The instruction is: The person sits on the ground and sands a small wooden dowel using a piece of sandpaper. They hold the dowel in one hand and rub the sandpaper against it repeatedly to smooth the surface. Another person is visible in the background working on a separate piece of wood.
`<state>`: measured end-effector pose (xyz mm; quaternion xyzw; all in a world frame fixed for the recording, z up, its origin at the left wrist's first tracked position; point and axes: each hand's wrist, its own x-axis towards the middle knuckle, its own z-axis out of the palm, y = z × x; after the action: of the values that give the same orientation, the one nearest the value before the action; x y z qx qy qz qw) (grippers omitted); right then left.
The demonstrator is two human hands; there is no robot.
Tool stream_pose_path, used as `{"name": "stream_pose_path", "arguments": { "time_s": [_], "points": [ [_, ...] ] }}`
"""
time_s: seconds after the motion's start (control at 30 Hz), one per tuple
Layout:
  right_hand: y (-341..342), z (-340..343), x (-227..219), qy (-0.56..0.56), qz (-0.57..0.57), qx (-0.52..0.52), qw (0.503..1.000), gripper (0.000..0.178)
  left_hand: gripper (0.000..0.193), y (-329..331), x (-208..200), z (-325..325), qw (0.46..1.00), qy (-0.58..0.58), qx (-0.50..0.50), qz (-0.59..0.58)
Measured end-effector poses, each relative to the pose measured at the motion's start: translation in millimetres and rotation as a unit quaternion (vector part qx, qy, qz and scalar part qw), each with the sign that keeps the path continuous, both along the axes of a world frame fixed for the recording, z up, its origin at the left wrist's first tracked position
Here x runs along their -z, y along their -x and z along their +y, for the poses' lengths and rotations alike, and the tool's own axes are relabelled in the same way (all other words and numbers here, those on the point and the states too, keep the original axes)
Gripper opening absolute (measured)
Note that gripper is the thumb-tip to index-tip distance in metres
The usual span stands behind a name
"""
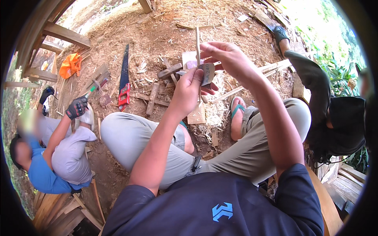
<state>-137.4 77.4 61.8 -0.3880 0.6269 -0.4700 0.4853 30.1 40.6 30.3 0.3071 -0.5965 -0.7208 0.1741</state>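
Observation:
Above my lap, a thin, pale wooden stick stands nearly upright between my hands. My left hand is closed round a folded piece of sandpaper, its thumb pressing the grey printed backing against the stick. From the right, my right hand reaches the stick just above the sandpaper, thumb and fingertips closed on it. Some of the right fingers are hidden behind the stick and the sandpaper. Below the hands, a small wood block lies on the shavings between my feet.
A handsaw with a red handle lies on the ground at left, near crossed wood pieces. A gloved co-worker holds a green-handled tool at far left. An orange cloth item lies beyond. Another person sits at right.

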Motion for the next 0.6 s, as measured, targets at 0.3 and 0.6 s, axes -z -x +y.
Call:
{"name": "stream_pose_path", "arguments": {
  "time_s": [0.3, 0.6],
  "points": [
    [24.1, -4.7, -10.6, 0.085, -0.072, 0.222, 0.969, 0.023, 0.041, -4.1, 9.0, 2.1, 0.998, -0.005, 0.051, -0.021],
    [48.0, 8.2, -29.9, 0.171, -0.177, 0.286, 0.926, 0.030, 0.031, -8.0, 16.3, -19.6, 0.980, -0.006, -0.199, -0.022]
  ]
}}
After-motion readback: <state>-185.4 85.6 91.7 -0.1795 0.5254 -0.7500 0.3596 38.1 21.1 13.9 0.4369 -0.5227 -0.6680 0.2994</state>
